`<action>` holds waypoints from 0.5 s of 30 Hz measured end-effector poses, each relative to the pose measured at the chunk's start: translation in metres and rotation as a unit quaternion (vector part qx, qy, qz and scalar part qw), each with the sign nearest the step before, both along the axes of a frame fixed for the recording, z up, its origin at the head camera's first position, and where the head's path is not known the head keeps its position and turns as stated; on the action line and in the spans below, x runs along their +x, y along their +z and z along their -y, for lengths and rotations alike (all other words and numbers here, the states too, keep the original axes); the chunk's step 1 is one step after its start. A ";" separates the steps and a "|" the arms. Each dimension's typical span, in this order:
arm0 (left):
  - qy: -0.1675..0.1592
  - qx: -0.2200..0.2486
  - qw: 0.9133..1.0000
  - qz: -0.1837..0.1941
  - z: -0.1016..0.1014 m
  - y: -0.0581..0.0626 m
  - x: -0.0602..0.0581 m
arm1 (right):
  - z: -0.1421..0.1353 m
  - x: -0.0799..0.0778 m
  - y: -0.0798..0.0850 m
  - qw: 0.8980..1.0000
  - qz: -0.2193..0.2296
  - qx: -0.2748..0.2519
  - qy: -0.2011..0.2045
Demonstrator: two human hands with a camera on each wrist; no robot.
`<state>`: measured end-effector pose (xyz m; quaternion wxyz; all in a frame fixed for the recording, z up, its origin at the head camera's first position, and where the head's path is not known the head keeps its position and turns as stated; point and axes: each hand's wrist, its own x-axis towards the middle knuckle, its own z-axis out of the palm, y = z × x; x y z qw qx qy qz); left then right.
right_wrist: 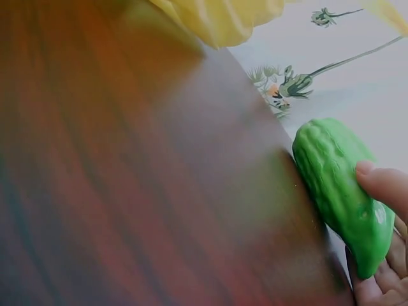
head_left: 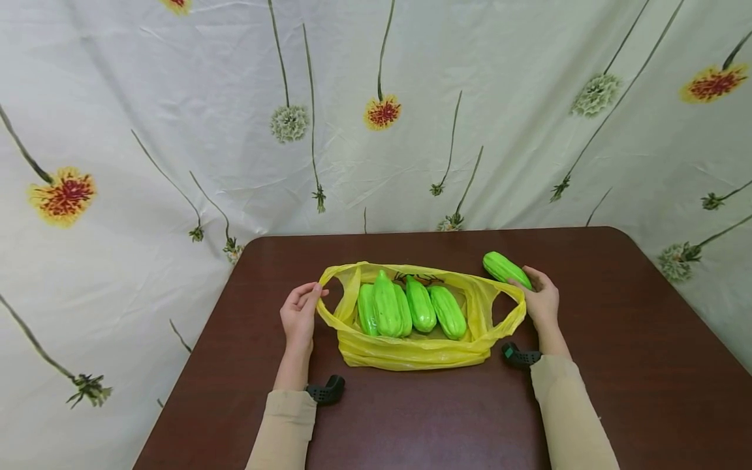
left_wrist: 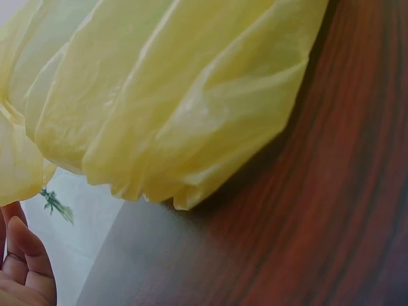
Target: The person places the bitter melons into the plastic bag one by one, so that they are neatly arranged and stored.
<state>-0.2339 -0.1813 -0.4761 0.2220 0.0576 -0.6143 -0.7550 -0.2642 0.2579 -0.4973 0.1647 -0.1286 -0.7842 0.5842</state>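
Observation:
A yellow plastic bag (head_left: 414,352) lies on the table with its mouth spread, several bright green bitter melons (head_left: 449,313) side by side inside. At the bag's left handle, my left hand (head_left: 299,313) pinches the loop between thumb and fingers. My right hand (head_left: 542,297) grips another green bitter melon (head_left: 502,266) beyond the right handle. In the right wrist view, the thumb lies on this ridged, pointed melon (right_wrist: 335,185) with fingers underneath. The bag's folded side (left_wrist: 159,115) fills much of the left wrist view, where its contents are hidden.
The dark brown wooden table (head_left: 423,418) has rounded far corners. Behind it hangs a white cloth (head_left: 329,170) printed with flowers. A black wrist device (head_left: 326,390) is worn on the left arm, and another black device (head_left: 519,357) on the right.

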 end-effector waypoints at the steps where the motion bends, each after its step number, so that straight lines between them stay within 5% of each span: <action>1: 0.000 -0.001 1.000 0.000 0.000 0.000 0.000 | 0.000 0.001 0.000 1.000 0.003 -0.001 -0.005; 6: -0.001 -0.002 1.000 -0.002 0.000 -0.001 0.000 | 0.003 0.006 0.004 0.999 0.017 -0.021 -0.036; 15: -0.001 0.000 1.000 -0.005 0.000 -0.001 -0.001 | 0.003 0.016 0.026 0.986 0.054 -0.137 -0.079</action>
